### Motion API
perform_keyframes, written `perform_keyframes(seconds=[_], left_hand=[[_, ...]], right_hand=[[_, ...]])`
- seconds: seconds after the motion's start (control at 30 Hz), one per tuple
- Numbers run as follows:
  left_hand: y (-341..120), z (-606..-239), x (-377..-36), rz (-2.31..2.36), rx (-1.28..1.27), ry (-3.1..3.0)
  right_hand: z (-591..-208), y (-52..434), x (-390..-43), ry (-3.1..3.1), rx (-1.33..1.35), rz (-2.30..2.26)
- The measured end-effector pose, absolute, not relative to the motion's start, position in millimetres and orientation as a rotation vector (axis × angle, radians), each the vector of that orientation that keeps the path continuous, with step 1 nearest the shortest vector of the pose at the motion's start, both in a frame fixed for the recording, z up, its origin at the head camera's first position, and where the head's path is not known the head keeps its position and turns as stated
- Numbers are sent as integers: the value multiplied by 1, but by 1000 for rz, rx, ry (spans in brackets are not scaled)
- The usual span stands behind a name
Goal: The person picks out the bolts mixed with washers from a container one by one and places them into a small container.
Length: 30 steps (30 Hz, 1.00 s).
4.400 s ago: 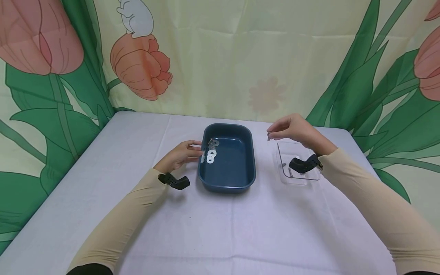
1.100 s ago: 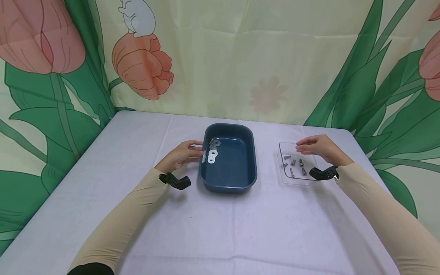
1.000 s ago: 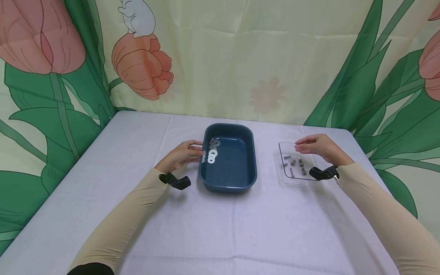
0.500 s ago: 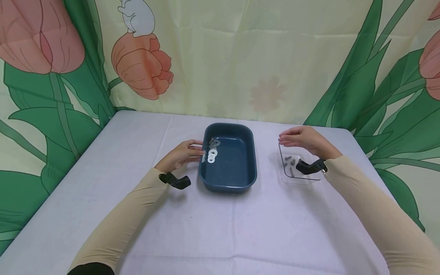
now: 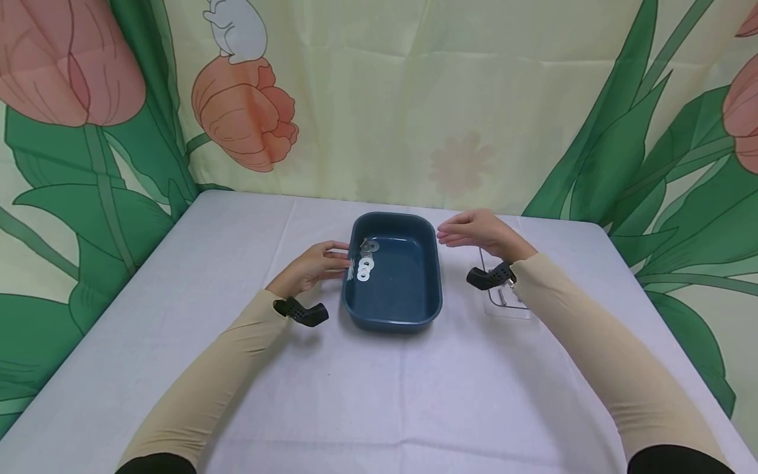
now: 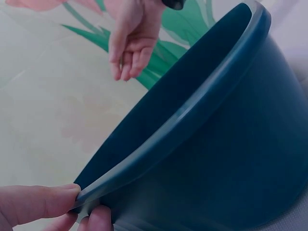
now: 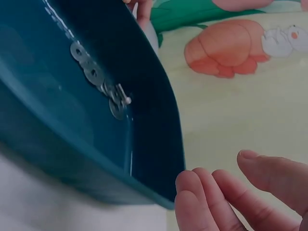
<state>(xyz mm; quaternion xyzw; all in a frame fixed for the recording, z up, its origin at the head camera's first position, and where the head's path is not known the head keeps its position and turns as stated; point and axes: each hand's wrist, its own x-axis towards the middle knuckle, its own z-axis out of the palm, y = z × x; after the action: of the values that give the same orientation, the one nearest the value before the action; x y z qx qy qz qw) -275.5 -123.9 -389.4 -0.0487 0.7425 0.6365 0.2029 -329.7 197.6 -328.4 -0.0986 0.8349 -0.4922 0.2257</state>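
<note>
A: Report the change, nearest items first.

B: The left hand (image 5: 312, 264) is unchanged: thumb and fingertips pinch the left rim of the blue tub (image 5: 393, 309), as the left wrist view confirms. The tub has not shifted on the white table (image 5: 379, 395). The right hand (image 5: 476, 234) has moved. One second ago it hovered over the clear tray (image 5: 514, 309); it now sits left of the tray, just beside the tub's far right corner. Its fingers are loosely extended and hold nothing.

A: Meaning for the work?

B: Judgement: the hand has left the tray empty, with its last screw set down, and is crossing to the tub. The washers (image 5: 364, 262) lie in a cluster against the tub's left inner wall; one small screw (image 7: 126, 100) appears among them in the right wrist view.

A: Edges and clearance?

B: The right fingertips are near the tub's rim, not touching. The tub's right half is bare floor, open for entry from above. The tray is partly hidden behind the right wrist. Beyond the tub, the table runs clear to the flowered curtain (image 5: 414, 99).
</note>
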Motion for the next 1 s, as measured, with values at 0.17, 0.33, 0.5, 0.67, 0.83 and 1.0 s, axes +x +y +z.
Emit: perform_keyframes(seconds=[0.17,0.33,0.5,0.67,0.83,1.0], left_hand=[[-125,-390,-276,1774,-127,2077],[-125,-389,-275,1769,-128,2080],[-124,-388,-275,1774,-133,2076],[-124,-389,-275,1777,-139,2079],[-124,-389,-275,1783,-148,2072],[-124,-388,-274,1782,-160,2068]], right_hand=[[-333,176,-337,2273,-281,-1379],[-337,156,-339,2238,-305,-1390],[-343,137,-341,2219,-325,-1401],[-351,120,-344,2187,-279,-1431],[-358,105,-347,2167,-266,-1434],[-364,90,-351,2141,-230,-1428]])
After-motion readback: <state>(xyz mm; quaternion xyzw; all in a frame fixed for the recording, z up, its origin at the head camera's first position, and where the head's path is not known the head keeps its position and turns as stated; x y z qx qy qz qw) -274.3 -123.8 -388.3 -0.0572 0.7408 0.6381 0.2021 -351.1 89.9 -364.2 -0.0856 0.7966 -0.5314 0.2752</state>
